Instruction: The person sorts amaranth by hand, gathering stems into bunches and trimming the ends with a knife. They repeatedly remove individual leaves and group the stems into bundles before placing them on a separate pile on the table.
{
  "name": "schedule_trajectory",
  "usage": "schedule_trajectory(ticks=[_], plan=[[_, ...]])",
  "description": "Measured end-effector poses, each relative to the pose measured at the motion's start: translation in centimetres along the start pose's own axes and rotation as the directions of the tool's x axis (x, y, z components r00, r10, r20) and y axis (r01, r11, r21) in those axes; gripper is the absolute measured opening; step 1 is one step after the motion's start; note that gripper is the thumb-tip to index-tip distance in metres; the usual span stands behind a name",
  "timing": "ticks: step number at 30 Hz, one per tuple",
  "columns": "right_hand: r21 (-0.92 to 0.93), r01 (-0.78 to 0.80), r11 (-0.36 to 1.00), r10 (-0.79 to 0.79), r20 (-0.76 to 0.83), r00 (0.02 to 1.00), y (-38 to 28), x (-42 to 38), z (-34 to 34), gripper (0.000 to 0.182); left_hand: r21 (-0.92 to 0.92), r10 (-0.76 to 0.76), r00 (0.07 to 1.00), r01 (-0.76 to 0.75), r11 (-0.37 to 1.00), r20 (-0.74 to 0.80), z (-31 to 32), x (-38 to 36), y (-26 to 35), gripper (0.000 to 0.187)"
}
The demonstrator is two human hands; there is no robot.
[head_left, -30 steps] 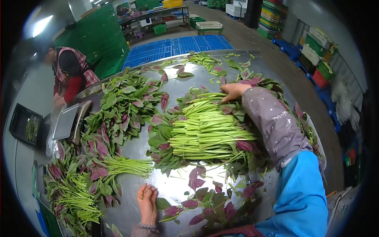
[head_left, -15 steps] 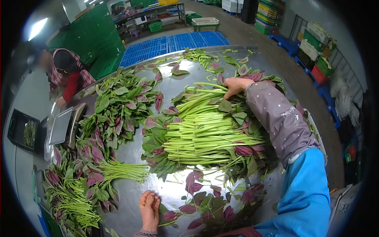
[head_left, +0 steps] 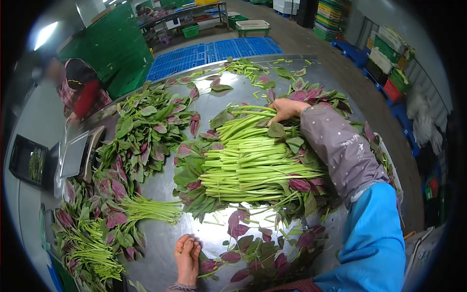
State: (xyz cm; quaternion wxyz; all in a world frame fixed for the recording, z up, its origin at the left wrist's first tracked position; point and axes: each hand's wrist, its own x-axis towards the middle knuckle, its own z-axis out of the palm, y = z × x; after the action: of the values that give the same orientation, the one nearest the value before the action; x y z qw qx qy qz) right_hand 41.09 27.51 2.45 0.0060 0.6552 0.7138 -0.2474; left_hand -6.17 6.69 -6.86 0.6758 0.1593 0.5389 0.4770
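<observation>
Red-and-green leafy amaranth with pale green stems lies in a broad pile (head_left: 258, 168) at the middle of the metal table. At the far side of that pile, my right hand (head_left: 287, 110) is closed round some amaranth stems (head_left: 248, 115), its fingertips partly hidden by leaves. My left hand (head_left: 187, 257) is near the table's front edge, its fingers curled together with nothing visible in them. Just beyond it lies a smaller amaranth bunch (head_left: 151, 209), stems pointing right. Loose leaves (head_left: 262, 253) are scattered to the right of my left hand.
More amaranth heaps lie at the left (head_left: 141, 131) and front left (head_left: 90, 248). A scale (head_left: 75, 155) and a black tray (head_left: 28, 160) stand farther left, near a person in a red sleeve (head_left: 87, 100). Blue pallets (head_left: 214, 51) lie beyond the metal table (head_left: 214, 100).
My right hand has shifted slightly left with the stems. My left hand has barely moved. The person at the left has shifted their arm.
</observation>
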Motion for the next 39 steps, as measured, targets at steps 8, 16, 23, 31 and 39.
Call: schedule_trajectory(ticks=[8,16,23,31,39], plan=[[0.529,0.028,0.848,0.183,-0.342,0.922,-1.6,-6.8,-7.5,0.037,-0.008,0.001,1.0,-0.001,1.0,-0.019,-0.3,-0.7,-0.1,0.016],[-0.215,-0.008,0.977,-0.044,-0.235,0.971,0.6,-0.1,-0.9,0.04,-0.004,-0.037,0.999,0.038,0.999,0.018,0.4,-0.7,-0.9,0.014],[-0.287,-0.1,0.953,0.088,-0.056,0.995,3.3,5.4,1.0,0.046,0.015,-0.064,0.998,0.064,0.998,0.014,0.4,-0.6,-1.2,0.015],[-0.375,-0.221,0.9,0.201,-0.094,0.975,0.9,3.2,-1.7,0.036,-0.051,-0.087,0.996,0.087,0.995,0.0,0.0,-0.5,-1.0,0.015],[0.249,0.075,0.966,0.054,-0.472,0.88,0.5,-6.3,-11.7,0.021,-0.032,-0.067,0.997,0.068,0.997,0.038,0.5,-1.9,-0.8,0.018]])
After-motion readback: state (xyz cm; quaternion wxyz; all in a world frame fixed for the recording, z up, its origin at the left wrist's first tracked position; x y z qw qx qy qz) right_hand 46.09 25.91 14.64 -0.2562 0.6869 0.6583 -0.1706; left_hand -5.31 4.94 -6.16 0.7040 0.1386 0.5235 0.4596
